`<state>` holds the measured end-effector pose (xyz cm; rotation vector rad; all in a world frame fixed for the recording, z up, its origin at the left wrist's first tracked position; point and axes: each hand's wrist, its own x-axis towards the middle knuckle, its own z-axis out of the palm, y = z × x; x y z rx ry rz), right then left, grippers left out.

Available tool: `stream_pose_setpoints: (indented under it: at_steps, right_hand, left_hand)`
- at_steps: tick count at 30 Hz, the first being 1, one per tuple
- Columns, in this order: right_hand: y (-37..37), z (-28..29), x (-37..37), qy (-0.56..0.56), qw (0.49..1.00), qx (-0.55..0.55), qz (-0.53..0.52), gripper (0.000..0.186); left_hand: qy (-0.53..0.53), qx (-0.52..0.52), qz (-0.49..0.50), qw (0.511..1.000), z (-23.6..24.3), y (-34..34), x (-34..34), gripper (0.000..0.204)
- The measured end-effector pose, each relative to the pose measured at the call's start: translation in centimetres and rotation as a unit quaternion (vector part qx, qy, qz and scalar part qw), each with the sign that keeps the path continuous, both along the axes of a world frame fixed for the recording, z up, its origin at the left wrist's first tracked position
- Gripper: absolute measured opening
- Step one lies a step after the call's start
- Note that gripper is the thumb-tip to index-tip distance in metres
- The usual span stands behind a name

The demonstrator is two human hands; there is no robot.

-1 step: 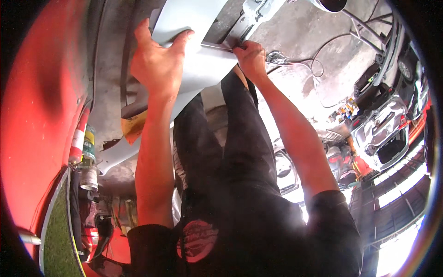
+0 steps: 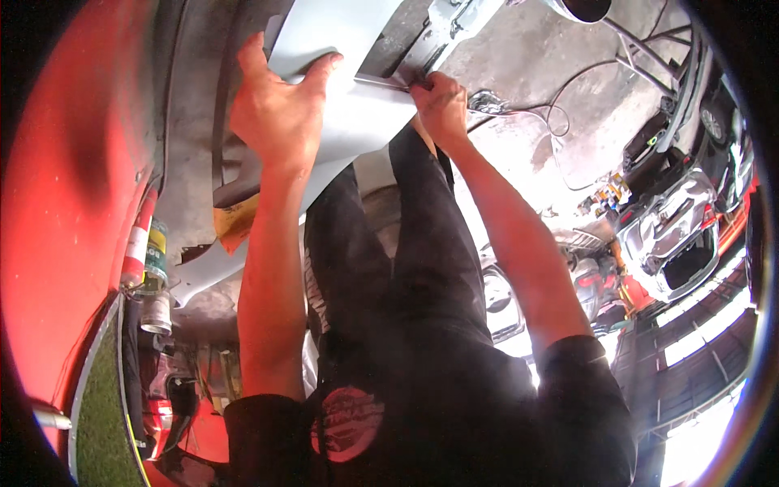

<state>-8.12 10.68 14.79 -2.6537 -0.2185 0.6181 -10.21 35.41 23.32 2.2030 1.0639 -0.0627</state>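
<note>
A smooth pale grey panel (image 2: 369,114), looking like a painted car body part, spans the space in front of my legs. My left hand (image 2: 280,114) grips it at the left, thumb pressed on its face and index finger stretched along the side; the other fingers are hidden. At the panel's right end, my right hand (image 2: 441,101) is closed with curled fingers at the edge, beside a seam. Above that seam rises another pale section (image 2: 329,32), and I cannot tell if both are one piece. An orange-yellow piece (image 2: 235,223) shows beside my left forearm.
A red car panel (image 2: 65,203) curves along the left. Beside it are a red-and-white bottle (image 2: 138,243) and a can (image 2: 156,312). A cable (image 2: 560,114) trails over the concrete floor at right. A silver car body (image 2: 669,231) stands farther right.
Both hands keep their places on the panel. My right forearm has shifted very slightly to the left.
</note>
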Motion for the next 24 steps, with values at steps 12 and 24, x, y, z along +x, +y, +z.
stream_pose_setpoints:
  at_steps: [12,24]
  right_hand:
    - [-0.1,-0.7,0.0,-0.025,0.999,0.004,0.028,0.013]
    - [-0.8,-0.2,0.5,-0.008,0.999,0.006,0.053,0.017]
  left_hand:
    - [-0.028,0.041,-0.026,0.998,-0.6,0.2,-0.3,0.081]
    - [-0.068,0.06,-0.044,0.995,-0.9,0.2,-0.7,0.082]
